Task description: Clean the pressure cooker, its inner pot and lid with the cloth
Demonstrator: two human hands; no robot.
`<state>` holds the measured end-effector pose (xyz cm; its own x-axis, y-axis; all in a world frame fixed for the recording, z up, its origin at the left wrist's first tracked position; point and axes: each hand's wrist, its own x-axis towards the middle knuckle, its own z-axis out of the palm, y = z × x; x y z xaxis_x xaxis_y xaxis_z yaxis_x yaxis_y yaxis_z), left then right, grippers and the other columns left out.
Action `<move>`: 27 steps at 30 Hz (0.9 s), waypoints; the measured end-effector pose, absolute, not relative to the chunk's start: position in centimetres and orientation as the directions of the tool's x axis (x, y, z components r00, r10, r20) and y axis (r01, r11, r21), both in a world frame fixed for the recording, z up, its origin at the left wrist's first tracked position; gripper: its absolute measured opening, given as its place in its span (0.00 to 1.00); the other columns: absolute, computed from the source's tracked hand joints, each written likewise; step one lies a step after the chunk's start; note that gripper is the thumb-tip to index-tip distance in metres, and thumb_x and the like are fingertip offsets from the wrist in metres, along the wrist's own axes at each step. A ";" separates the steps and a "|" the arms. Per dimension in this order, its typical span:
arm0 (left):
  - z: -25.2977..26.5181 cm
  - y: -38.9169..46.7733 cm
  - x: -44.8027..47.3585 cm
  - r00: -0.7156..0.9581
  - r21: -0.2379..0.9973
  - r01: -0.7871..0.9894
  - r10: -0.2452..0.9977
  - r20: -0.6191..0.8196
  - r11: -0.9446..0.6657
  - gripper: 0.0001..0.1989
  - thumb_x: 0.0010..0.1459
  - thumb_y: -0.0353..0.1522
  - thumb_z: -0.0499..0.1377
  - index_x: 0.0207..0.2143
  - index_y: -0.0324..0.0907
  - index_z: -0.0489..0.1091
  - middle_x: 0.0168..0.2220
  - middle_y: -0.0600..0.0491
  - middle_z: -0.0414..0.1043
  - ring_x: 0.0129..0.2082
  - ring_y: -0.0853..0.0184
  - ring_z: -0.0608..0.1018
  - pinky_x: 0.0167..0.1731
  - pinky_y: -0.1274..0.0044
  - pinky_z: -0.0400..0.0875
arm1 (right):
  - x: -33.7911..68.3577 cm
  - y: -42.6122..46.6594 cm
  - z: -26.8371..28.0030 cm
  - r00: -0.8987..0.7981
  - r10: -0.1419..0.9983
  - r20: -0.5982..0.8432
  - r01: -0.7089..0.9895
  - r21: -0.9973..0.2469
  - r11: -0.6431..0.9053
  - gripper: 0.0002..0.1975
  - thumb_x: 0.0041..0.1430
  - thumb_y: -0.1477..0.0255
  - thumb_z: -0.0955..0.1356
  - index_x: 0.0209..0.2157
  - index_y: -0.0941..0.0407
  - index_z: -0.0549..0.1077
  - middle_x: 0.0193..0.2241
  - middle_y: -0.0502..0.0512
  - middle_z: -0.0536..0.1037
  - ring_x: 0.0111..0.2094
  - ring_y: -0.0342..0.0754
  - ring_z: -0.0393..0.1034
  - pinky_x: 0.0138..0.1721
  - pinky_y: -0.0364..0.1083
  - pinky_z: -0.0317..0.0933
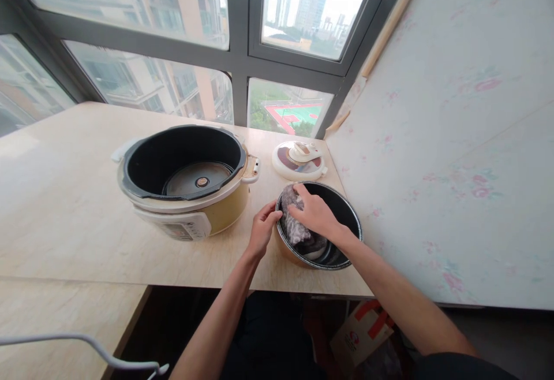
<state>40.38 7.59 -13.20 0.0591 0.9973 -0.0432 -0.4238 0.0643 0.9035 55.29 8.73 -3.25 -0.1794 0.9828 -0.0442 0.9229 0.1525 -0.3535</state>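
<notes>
A round inner pot (352, 218) with a dark inside stands near the counter's front edge. My left hand (262, 227) pinches its left rim between thumb and fingers. Inside the pot, my right hand (315, 213) presses a grey cloth (296, 224) against the left wall, its fingers curled over the cloth. Part of the cloth hangs toward the pot's bottom. To the left sits the electric pressure cooker body (225, 209), without a lid, its dark cavity and round heating plate (186, 181) showing. Behind the pot lies the cooker's lid (298, 160), handle up.
The pale counter (78, 207) runs along the windows (242, 51). A flower-patterned wall (454, 137) bounds the right side. A white cable (86, 342) lies at the lower left. Below the counter's front edge is a paper bag (357, 334) with orange handles.
</notes>
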 end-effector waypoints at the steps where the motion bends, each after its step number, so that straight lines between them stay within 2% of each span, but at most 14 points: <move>1: -13.6 7.4 40.7 0.040 0.896 -0.440 0.998 -0.047 0.059 0.22 0.54 0.38 0.63 0.50 0.41 0.78 0.55 0.47 0.75 0.60 0.54 0.72 0.62 0.65 0.62 | 55.4 8.3 -3.1 -0.267 0.962 -0.057 0.907 -0.353 0.231 0.25 0.61 0.66 0.65 0.59 0.57 0.65 0.39 0.60 0.81 0.40 0.57 0.76 0.38 0.46 0.59; 3: -14.3 6.8 41.4 0.008 0.885 -0.464 0.999 -0.050 0.048 0.24 0.59 0.44 0.61 0.53 0.41 0.76 0.58 0.46 0.72 0.63 0.55 0.70 0.65 0.66 0.60 | 55.8 7.4 -2.8 -0.416 0.906 -0.078 0.859 -0.360 0.363 0.26 0.60 0.67 0.66 0.60 0.55 0.67 0.42 0.58 0.80 0.42 0.56 0.76 0.40 0.46 0.59; 6: -14.6 5.8 42.3 -0.023 0.874 -0.485 0.998 -0.058 0.040 0.30 0.66 0.52 0.50 0.58 0.43 0.73 0.61 0.47 0.70 0.65 0.57 0.67 0.66 0.67 0.58 | 56.6 6.4 -2.2 -0.552 0.828 -0.101 0.786 -0.395 0.476 0.25 0.59 0.70 0.66 0.59 0.53 0.69 0.46 0.58 0.79 0.46 0.55 0.74 0.45 0.46 0.61; 9: -14.0 5.4 42.6 -0.037 0.862 -0.507 0.998 -0.059 0.032 0.32 0.68 0.54 0.44 0.59 0.43 0.71 0.61 0.48 0.70 0.65 0.58 0.68 0.66 0.66 0.57 | 57.5 6.1 -1.7 -0.654 0.745 -0.131 0.712 -0.440 0.547 0.25 0.58 0.73 0.66 0.58 0.54 0.71 0.47 0.59 0.79 0.48 0.55 0.73 0.48 0.48 0.62; 12: -13.0 6.2 42.2 -0.048 0.877 -0.480 0.997 -0.053 0.023 0.27 0.67 0.49 0.52 0.58 0.43 0.72 0.62 0.48 0.69 0.64 0.57 0.68 0.66 0.66 0.58 | 58.1 6.1 -1.5 -0.710 0.689 -0.147 0.660 -0.482 0.577 0.25 0.57 0.75 0.67 0.58 0.55 0.72 0.49 0.60 0.78 0.49 0.56 0.72 0.51 0.50 0.62; 15: -11.9 7.6 41.5 -0.073 0.905 -0.422 0.993 -0.089 0.050 0.24 0.61 0.43 0.60 0.55 0.41 0.74 0.62 0.47 0.69 0.65 0.56 0.68 0.66 0.65 0.58 | 58.2 5.9 -1.5 -0.696 0.707 -0.122 0.659 -0.500 0.562 0.25 0.56 0.74 0.67 0.57 0.55 0.72 0.51 0.60 0.77 0.51 0.56 0.71 0.52 0.51 0.62; 19: -10.8 9.1 41.2 -0.046 0.919 -0.390 0.997 -0.069 0.046 0.21 0.60 0.40 0.61 0.53 0.40 0.75 0.60 0.46 0.71 0.64 0.55 0.69 0.66 0.64 0.58 | 59.0 6.3 -1.7 -0.531 0.847 -0.028 0.712 -0.556 0.429 0.22 0.55 0.72 0.67 0.53 0.55 0.73 0.47 0.56 0.78 0.46 0.53 0.72 0.50 0.49 0.62; 21: -10.5 9.5 41.1 -0.009 0.929 -0.367 0.999 -0.053 0.046 0.24 0.58 0.37 0.63 0.56 0.41 0.74 0.61 0.47 0.70 0.64 0.56 0.69 0.66 0.66 0.58 | 60.2 7.3 -1.8 -0.364 0.931 0.027 0.710 -0.639 0.296 0.22 0.55 0.70 0.67 0.52 0.56 0.72 0.46 0.55 0.78 0.46 0.52 0.72 0.50 0.48 0.62; 23: -10.5 9.7 41.1 0.034 0.939 -0.343 0.999 -0.026 0.036 0.30 0.54 0.34 0.64 0.60 0.42 0.70 0.63 0.48 0.68 0.65 0.57 0.68 0.66 0.67 0.59 | 61.7 8.5 -1.9 -0.151 0.986 0.065 0.726 -0.670 0.155 0.23 0.54 0.67 0.67 0.52 0.57 0.71 0.47 0.57 0.78 0.47 0.54 0.71 0.50 0.48 0.62; 25: -10.6 9.9 40.9 0.069 0.956 -0.294 0.998 0.000 0.020 0.34 0.49 0.28 0.64 0.62 0.41 0.69 0.63 0.49 0.67 0.65 0.57 0.67 0.66 0.68 0.59 | 63.0 9.5 -2.1 0.033 0.996 0.085 0.791 -0.611 0.025 0.24 0.54 0.66 0.66 0.53 0.58 0.70 0.46 0.59 0.78 0.46 0.55 0.72 0.48 0.49 0.62; 27: -10.9 9.9 40.8 0.075 0.969 -0.246 0.997 -0.011 0.030 0.37 0.45 0.23 0.61 0.61 0.41 0.71 0.63 0.50 0.67 0.66 0.58 0.66 0.67 0.69 0.58 | 63.4 10.0 -2.2 0.130 0.987 0.091 0.863 -0.501 -0.068 0.23 0.55 0.66 0.66 0.52 0.58 0.69 0.42 0.60 0.78 0.42 0.56 0.72 0.44 0.49 0.62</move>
<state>40.81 9.92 -10.87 0.0754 0.9971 -0.0114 -0.2459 0.0297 0.9688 63.42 9.96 -2.21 0.1304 0.9872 0.0913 0.8630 -0.0677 -0.5007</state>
